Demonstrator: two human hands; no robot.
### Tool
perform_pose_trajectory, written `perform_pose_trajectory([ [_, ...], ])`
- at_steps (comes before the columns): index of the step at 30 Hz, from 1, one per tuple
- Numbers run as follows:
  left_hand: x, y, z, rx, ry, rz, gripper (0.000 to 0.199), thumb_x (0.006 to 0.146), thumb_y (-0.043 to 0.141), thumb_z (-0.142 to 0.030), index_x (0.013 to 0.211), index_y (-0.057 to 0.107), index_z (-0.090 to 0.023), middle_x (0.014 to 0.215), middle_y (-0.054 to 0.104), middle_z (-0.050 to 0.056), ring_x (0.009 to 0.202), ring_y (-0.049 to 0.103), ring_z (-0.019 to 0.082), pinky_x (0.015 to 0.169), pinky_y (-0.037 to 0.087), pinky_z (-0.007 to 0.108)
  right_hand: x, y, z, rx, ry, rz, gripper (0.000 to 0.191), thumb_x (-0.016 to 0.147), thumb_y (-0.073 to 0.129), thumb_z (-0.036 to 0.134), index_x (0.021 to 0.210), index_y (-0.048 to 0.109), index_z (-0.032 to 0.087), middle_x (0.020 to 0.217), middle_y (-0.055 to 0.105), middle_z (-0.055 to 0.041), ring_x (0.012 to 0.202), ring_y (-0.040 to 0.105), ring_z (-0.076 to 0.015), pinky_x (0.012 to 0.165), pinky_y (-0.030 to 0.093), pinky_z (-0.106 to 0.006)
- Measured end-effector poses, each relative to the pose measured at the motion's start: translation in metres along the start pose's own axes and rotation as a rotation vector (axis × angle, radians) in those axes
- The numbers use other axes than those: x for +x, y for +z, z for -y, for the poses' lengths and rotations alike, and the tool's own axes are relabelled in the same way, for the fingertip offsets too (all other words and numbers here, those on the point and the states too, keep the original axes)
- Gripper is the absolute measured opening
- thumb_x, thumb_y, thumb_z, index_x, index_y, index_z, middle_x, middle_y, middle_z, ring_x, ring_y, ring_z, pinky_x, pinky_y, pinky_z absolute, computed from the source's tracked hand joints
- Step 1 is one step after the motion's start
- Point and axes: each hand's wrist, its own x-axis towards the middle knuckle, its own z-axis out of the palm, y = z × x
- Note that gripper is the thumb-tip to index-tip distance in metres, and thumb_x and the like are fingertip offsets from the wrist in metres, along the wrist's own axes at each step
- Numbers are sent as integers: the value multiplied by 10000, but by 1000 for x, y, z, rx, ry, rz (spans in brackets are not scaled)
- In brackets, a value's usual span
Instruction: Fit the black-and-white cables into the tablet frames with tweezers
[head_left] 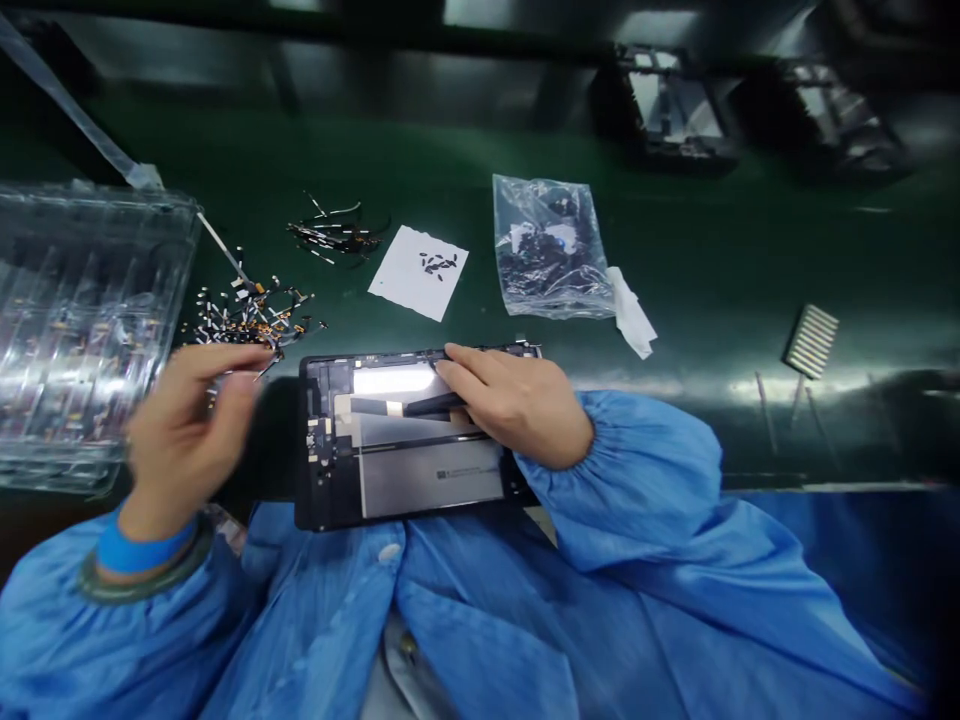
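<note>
An opened tablet [431,480] lies in front of me at the table's edge, its inner side facing up with a silver battery-like plate and black strips showing. My right hand [517,400] rests over its right part, fingers pressed together on the upper edge. My left hand [195,430] is off the tablet's left side, slightly blurred, thumb and index finger pinched together. A thin small cable [268,367] shows at those fingertips. Just behind them is a loose pile of small flex cables [251,315] with white and orange ends.
A stack of clear plastic trays [82,330] stands left. Behind the tablet are more thin cables [334,237], a white paper [405,275] with small black pieces, and a clear bag [555,250] of dark parts. A ribbed block [811,341] lies right; black holders [675,110] stand behind.
</note>
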Motion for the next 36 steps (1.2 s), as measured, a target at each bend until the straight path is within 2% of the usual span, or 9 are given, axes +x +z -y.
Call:
perform_pose_trajectory([
  [2, 16, 21, -16, 16, 315, 223, 252, 911, 539, -189, 1140, 631, -240, 1155, 691, 66, 1086, 640, 207, 953, 519, 385, 2, -1, 1, -17, 8, 27, 231, 924, 486, 170, 1038, 682, 122, 1136, 713, -135, 792, 652, -191, 612, 438, -304],
  [4, 29, 40, -27, 34, 472, 396, 284, 926, 511, -175, 1186, 618, -216, 1246, 663, 100, 1157, 622, 224, 975, 521, 398, 5, -2, 2, -24, 14, 50, 230, 926, 472, 167, 1007, 684, 131, 1092, 719, -126, 745, 636, -183, 570, 403, -309],
  [8, 42, 66, -33, 42, 542, 500, 322, 950, 443, -182, 1236, 592, -185, 1337, 616, 127, 1263, 562, 237, 1057, 474, 456, 8, -3, 3, 14, 47, 102, 219, 930, 463, 165, 972, 677, 149, 1006, 715, -112, 717, 607, -179, 546, 358, -319],
  [13, 45, 77, -32, 84, 545, 584, 401, 925, 382, -135, 1280, 562, -185, 1323, 630, 106, 1280, 553, 224, 1109, 426, 465, 8, -2, 5, 24, 69, 92, 237, 955, 438, 167, 962, 675, 153, 961, 708, -98, 735, 587, -173, 583, 366, -319],
  [18, 48, 77, -32, 90, 524, 571, 401, 915, 387, -144, 1280, 552, -162, 1257, 666, 101, 1178, 618, 207, 1014, 499, 393, 0, -7, 5, 79, 87, 85, 256, 982, 427, 204, 1030, 669, 136, 914, 701, -89, 777, 599, -180, 594, 377, -315],
  [24, 45, 79, -30, 187, 703, 522, 395, 924, 407, -123, 1284, 569, -146, 1298, 637, 147, 1198, 602, 275, 984, 501, 448, -21, -17, 4, 54, 135, 61, 322, 987, 371, 109, 1122, 662, 136, 953, 714, -66, 763, 605, -154, 583, 382, -296],
  [28, 43, 81, -30, 244, 742, 517, 376, 914, 427, -109, 1239, 612, -151, 1294, 639, 158, 1187, 608, 302, 964, 508, 467, -29, -12, 3, -8, 147, 53, 328, 983, 380, 98, 1161, 651, 149, 985, 720, -69, 782, 598, -148, 596, 389, -287],
  [32, 44, 82, -30, 261, 728, 521, 384, 922, 408, -131, 1241, 615, -189, 1310, 638, 116, 1197, 607, 289, 970, 508, 447, -32, -4, 0, -87, 151, -53, 296, 980, 416, 110, 1120, 673, 157, 999, 730, -52, 774, 591, -138, 587, 379, -275],
  [36, 45, 80, -32, 259, 747, 536, 386, 925, 407, -117, 1257, 602, -153, 1328, 620, 143, 1205, 597, 307, 966, 506, 474, -33, 2, -2, -105, 142, -109, 277, 976, 433, 113, 1102, 676, 157, 983, 729, -46, 764, 579, -135, 577, 368, -277],
])
